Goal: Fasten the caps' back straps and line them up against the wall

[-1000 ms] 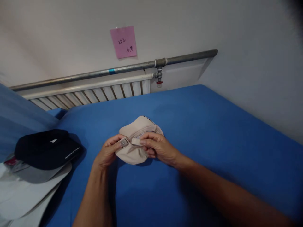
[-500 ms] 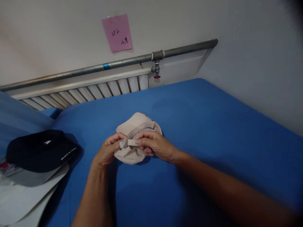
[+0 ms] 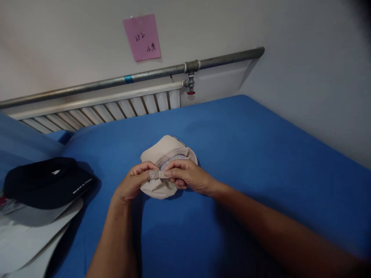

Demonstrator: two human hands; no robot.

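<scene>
A beige cap (image 3: 164, 148) lies upturned on the blue-covered surface, its brim pointing away from me and part of its inside showing. Across its near side runs the back strap (image 3: 162, 174), with a metal buckle (image 3: 154, 175) on it. My left hand (image 3: 135, 181) is closed, thumb and fingers pinching the strap at the buckle's left side. From the right, my right hand (image 3: 188, 175) pinches the strap just beyond the buckle. The fingers cover the strap's ends and part of the cap's opening.
On the left, a black cap (image 3: 49, 183) sits on a stack of grey and white caps (image 3: 31, 239). The blue cover (image 3: 261, 154) meets the wall on the right. Behind it are a white radiator (image 3: 110, 110), a metal pipe (image 3: 156, 72) and a pink note (image 3: 142, 38).
The buckle on the strap has tipped and now lies flatter, in line with the strap. Both hands keep their pinch; the whole view has shifted slightly.
</scene>
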